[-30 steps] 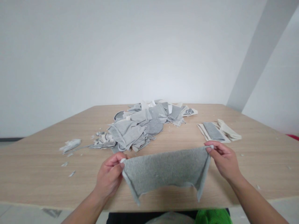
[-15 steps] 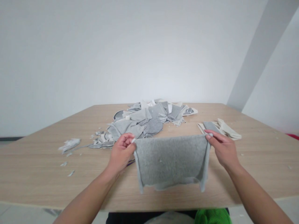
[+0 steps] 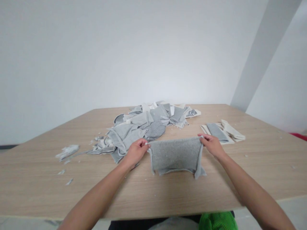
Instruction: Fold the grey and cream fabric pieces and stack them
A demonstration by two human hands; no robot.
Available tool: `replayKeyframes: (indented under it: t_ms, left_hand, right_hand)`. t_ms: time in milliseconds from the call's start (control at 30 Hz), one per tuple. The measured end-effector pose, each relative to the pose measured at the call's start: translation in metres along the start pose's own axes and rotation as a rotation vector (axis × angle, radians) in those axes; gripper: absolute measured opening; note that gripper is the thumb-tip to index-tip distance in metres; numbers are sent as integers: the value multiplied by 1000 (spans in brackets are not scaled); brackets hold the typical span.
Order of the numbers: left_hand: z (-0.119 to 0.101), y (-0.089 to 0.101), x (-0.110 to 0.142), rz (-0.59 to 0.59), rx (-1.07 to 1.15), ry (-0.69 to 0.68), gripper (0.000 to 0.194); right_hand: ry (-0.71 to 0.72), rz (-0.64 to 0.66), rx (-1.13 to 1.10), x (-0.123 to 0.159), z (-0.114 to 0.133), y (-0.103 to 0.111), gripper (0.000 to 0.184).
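Observation:
A piece of grey fabric (image 3: 176,155) hangs stretched between my two hands, its lower edge close to the tabletop. My left hand (image 3: 137,151) pinches its upper left corner, and my right hand (image 3: 211,144) pinches the upper right corner. The lower side edges of the cloth curl inward. Just beyond my left hand lies a heap of grey, white and striped fabric pieces (image 3: 144,119). Past my right hand sit folded cream and grey cloth pieces (image 3: 217,131), partly behind that hand.
The wooden table (image 3: 263,166) carries small white scraps (image 3: 68,151) at the left. A striped bundle (image 3: 104,145) lies at the heap's near left. A green textured item (image 3: 217,221) shows below the table's front edge. A white wall (image 3: 153,51) stands behind.
Both hands have moved farther out over the table with the grey fabric and come closer together. More of the grey folded piece at the right is now uncovered.

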State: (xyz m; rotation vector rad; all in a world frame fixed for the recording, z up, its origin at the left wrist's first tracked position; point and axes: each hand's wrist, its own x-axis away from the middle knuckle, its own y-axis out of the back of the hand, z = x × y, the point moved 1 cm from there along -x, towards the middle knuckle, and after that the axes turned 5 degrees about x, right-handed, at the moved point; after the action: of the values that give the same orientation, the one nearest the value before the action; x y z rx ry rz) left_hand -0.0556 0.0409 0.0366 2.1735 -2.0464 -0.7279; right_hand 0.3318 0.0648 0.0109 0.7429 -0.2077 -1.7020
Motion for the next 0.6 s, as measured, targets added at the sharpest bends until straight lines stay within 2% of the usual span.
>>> replayKeyframes:
  t_ms: [133,267,467,600]
  left_hand:
    - [18,-11,-15,-29,-50,4,22]
    - [27,-22,-32,-77,-154,-1,24]
    - [23,-33,-58,-115,-210,-22,20]
    - [13,-33,-71,-138,-206,-49,19]
  right_hand:
    - [21,24,137,-14,-6,-2,40]
    - [29,31,151,-36,-9,-11,37]
    - [48,-101,124,-61,-8,-22,34]
    - [84,-136,99,-70,3,-16,33]
